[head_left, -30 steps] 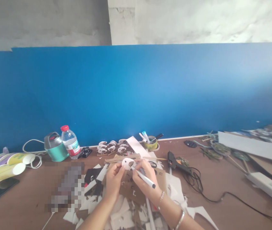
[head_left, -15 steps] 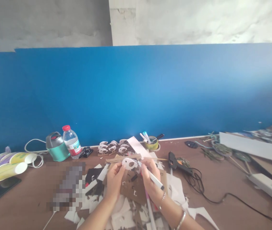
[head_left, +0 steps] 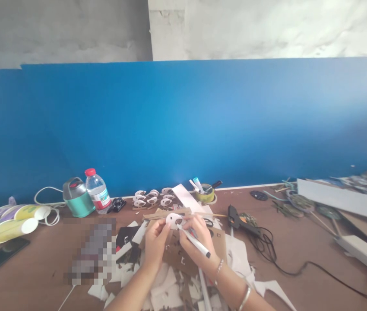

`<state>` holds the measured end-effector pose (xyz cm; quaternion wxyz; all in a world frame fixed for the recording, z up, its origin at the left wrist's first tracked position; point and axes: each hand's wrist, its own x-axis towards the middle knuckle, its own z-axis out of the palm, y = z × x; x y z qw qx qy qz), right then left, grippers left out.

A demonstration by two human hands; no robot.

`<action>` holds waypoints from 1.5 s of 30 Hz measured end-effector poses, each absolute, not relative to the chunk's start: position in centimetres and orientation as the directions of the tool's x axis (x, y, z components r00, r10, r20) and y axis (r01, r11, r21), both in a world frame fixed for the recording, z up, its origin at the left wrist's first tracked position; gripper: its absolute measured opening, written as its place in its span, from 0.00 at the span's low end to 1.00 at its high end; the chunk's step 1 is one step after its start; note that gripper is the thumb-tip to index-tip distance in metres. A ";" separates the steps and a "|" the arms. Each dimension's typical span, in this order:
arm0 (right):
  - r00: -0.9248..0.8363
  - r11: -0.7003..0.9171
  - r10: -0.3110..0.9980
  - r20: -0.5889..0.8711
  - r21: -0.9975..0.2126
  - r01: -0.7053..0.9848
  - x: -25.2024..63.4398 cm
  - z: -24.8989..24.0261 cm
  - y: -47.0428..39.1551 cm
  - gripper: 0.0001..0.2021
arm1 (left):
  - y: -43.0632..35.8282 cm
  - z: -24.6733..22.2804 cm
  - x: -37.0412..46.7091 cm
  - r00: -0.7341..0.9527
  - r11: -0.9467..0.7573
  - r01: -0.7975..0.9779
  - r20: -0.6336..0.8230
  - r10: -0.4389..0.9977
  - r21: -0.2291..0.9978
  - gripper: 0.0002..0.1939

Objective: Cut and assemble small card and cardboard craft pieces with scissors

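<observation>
My left hand (head_left: 156,236) pinches a small white paper bird (head_left: 172,219) by its left edge; the bird has a dark eye dot and a dark wing patch. A white marker pen (head_left: 197,243) with a black end is gripped in my right hand (head_left: 199,239), its tip at the bird's wing patch. Beneath both hands lie brown cardboard (head_left: 183,259) and many white paper scraps (head_left: 166,296). Several similar paper birds (head_left: 152,200) stand in rows just beyond my hands, beside a white paper strip (head_left: 183,196).
To the left are a water bottle (head_left: 98,192), a green-and-grey device (head_left: 79,199), paper cups (head_left: 15,230) and a phone (head_left: 4,260). A glue gun (head_left: 240,221) with a black cord lies to the right, near a tape roll (head_left: 205,197) holding pens. A blue partition (head_left: 183,125) rises behind the table.
My right hand and the marker have shifted left and turned slightly, bringing the tip onto the bird's wing patch. My left hand still pinches the bird in nearly the same place.
</observation>
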<state>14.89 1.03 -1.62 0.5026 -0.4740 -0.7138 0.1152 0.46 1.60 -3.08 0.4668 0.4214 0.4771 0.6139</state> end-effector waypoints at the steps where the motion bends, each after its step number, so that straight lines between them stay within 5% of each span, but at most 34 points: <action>1: -0.045 0.527 0.789 0.613 -0.637 0.563 14.9 -1.5 1.0 0.05 | 1.6 -3.0 0.5 -0.209 -0.113 -0.169 0.076 0.975 0.979 0.17; 45: -0.038 0.511 0.805 0.592 -0.661 0.550 14.7 -1.3 1.0 0.07 | 1.4 -2.7 0.5 -0.219 -0.118 -0.164 0.081 0.972 0.979 0.16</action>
